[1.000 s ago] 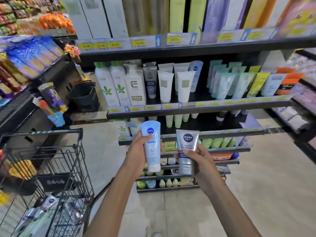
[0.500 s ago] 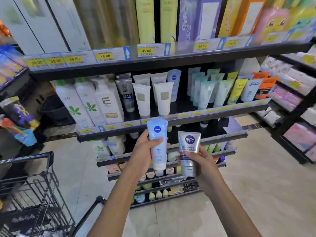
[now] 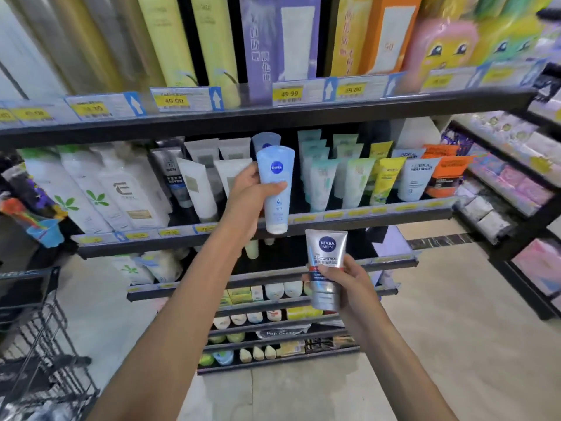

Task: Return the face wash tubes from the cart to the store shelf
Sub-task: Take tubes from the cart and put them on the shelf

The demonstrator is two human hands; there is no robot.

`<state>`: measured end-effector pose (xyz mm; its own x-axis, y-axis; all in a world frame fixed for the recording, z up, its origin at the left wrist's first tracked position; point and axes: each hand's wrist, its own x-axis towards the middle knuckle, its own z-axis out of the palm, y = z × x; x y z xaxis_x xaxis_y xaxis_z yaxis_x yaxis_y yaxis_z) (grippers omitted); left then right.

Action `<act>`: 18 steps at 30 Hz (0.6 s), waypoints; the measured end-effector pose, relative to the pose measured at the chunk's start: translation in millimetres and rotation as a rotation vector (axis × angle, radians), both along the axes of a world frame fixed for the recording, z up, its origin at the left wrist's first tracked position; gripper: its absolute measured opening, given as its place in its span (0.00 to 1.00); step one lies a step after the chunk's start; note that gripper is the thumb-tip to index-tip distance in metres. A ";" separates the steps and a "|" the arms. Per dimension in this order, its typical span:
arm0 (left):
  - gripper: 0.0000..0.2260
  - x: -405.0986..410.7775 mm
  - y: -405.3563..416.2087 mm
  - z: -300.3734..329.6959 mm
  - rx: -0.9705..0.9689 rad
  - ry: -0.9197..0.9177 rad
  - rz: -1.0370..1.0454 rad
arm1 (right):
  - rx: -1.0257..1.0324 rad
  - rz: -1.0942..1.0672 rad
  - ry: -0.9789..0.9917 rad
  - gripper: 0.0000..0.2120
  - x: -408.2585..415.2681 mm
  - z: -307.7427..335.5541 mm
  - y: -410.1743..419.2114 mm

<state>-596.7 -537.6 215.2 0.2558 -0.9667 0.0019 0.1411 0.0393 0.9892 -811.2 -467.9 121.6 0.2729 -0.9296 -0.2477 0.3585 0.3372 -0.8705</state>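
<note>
My left hand (image 3: 252,196) grips a light blue Nivea tube (image 3: 277,189), held upright in front of the second shelf (image 3: 364,215), just before another blue Nivea tube (image 3: 265,141) standing at the back. My right hand (image 3: 346,284) holds a silver Nivea Men tube (image 3: 325,268) lower down, in front of the third shelf. Rows of white, teal, green and yellow tubes stand on the second shelf on both sides of the blue tube. The black wire cart (image 3: 36,344) is at the lower left.
Tall boxes fill the top shelf (image 3: 273,117) above yellow price tags. White pump bottles (image 3: 121,189) stand at the second shelf's left. Another rack (image 3: 516,192) with packets runs along the right. Lower shelves hold small bottles. Beige floor lies below.
My left hand has raised the blue tube from chest height up to the second shelf. The view has moved closer to the shelves and the cart has slid to the left edge.
</note>
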 end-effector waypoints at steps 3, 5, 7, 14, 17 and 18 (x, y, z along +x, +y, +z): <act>0.17 -12.6 -27.5 4.9 0.016 -0.038 0.115 | 0.017 0.017 -0.001 0.21 -26.0 -2.9 -15.8; 0.16 -17.0 -44.0 5.3 0.031 -0.046 0.174 | 0.034 0.035 0.003 0.21 -38.7 -4.6 -22.0; 0.16 -19.1 -59.3 2.8 0.052 -0.026 0.207 | 0.045 0.060 0.011 0.20 -49.3 -6.5 -25.3; 0.13 -19.3 -87.3 -22.6 0.111 0.085 0.299 | 0.069 0.071 0.011 0.20 -62.0 -10.8 -36.1; 0.12 -18.8 -97.0 -23.9 0.110 0.087 0.341 | 0.070 0.077 0.013 0.20 -61.3 -9.1 -39.3; 0.12 -20.7 -98.5 -23.2 0.111 0.066 0.347 | 0.070 0.075 0.012 0.20 -60.8 -7.9 -40.4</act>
<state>-617.4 -636.1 192.0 0.5649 -0.8156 -0.1251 0.2016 -0.0106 0.9794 -872.0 -508.3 113.6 0.3382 -0.8868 -0.3150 0.3199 0.4231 -0.8477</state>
